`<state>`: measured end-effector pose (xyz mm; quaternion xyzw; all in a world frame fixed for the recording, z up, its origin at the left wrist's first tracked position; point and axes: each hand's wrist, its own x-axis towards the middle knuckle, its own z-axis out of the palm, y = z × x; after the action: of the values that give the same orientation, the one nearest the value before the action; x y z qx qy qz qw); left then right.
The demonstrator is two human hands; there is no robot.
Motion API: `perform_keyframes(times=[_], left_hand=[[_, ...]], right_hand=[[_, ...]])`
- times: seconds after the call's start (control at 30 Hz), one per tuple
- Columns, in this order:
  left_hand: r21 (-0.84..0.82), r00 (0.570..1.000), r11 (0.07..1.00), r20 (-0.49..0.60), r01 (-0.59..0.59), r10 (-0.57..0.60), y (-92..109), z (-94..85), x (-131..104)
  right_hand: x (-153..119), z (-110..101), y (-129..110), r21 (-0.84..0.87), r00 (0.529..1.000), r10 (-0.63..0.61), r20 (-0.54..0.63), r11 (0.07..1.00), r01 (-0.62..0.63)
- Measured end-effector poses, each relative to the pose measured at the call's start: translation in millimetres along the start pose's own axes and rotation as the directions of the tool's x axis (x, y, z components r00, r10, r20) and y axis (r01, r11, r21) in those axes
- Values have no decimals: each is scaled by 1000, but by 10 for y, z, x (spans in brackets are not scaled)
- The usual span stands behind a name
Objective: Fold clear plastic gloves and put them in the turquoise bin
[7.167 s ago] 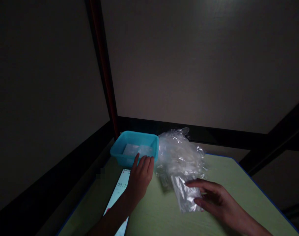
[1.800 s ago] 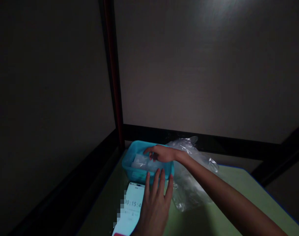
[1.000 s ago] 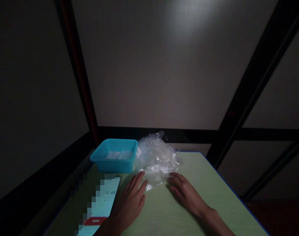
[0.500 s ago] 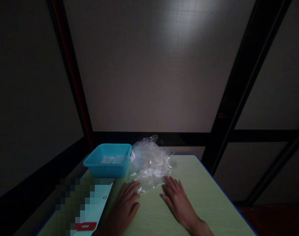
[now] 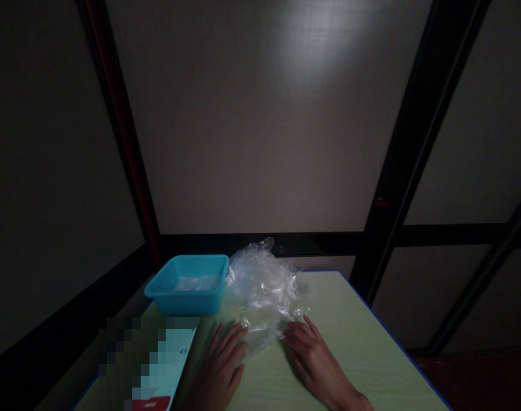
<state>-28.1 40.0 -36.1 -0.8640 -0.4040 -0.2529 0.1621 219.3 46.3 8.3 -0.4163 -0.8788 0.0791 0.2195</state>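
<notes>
A crumpled clear plastic bag lies in a heap at the far part of the table, its thin front edge spread toward me. My left hand rests palm down with fingers spread, the fingertips at the bag's near left edge. At the near right edge, my right hand has its fingers curled in on the plastic, one finger sticking out. The thumb of that hand is mostly hidden. What the bag contains, if anything, I cannot make out.
Left of the bag stands a blue plastic basin with clear plastic packets inside. A pale flat item with a red part, partly blurred out, lies at the left of the green table. Panelled walls rise behind.
My right hand's fingers have gone from stretched flat to curled on the bag's edge. That edge has shifted slightly toward me. My left hand stays nearly in place. The view has tilted slightly.
</notes>
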Motion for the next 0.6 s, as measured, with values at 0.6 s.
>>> perform_keyframes(times=[0.6], left_hand=[[-819, 519, -136, 472, 558, -713, 160, -153, 62]], right_hand=[[-84, 2, 112, 701, 956, 261, -132, 706, -96]])
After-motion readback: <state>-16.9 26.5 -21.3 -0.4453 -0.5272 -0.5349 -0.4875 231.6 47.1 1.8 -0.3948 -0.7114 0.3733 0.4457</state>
